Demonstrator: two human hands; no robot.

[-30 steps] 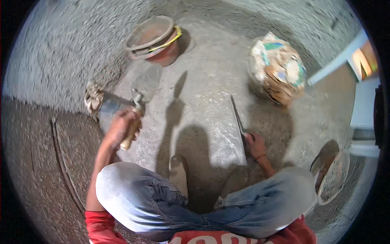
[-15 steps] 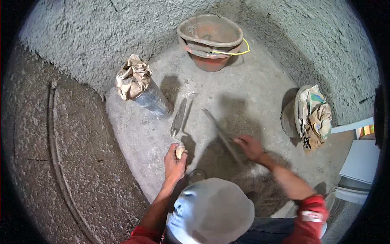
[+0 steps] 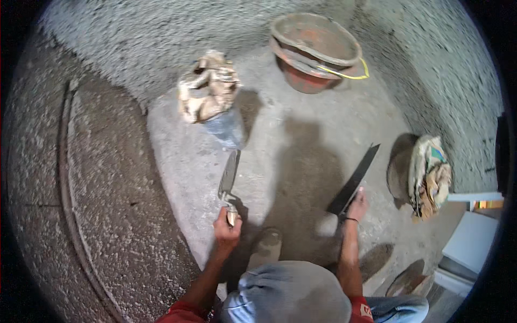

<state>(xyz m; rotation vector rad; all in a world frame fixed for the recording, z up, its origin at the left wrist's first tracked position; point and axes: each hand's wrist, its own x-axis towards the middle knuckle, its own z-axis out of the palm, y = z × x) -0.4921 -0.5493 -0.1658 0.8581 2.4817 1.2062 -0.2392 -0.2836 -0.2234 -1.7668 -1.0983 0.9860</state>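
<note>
My left hand [image 3: 227, 232] is closed round the pale handle of a pointed brick trowel [image 3: 229, 173], its narrow grey blade aimed away from me over the floor. At the right, my right hand [image 3: 356, 205] grips a plastering trowel [image 3: 356, 180]. Its long, flat, dark blade slants up and to the right; the hand hides its handle. Past the brick trowel's tip stands a grey-blue cylinder [image 3: 225, 130] topped by a crumpled paper bag [image 3: 209, 91].
A mortar-caked reddish bucket [image 3: 304, 78] with a yellow handle stands near the far wall [image 3: 177, 32]. Another crumpled sack [image 3: 428, 177] rests by the right wall. Dark, rough ground with a ridge [image 3: 67, 156] lies left. My shoe [image 3: 267, 243] is on the concrete floor.
My right hand has moved right and turned the plastering trowel, whose tip now points right instead of left. The left hand still holds the brick trowel. The whole view has shifted.
</note>
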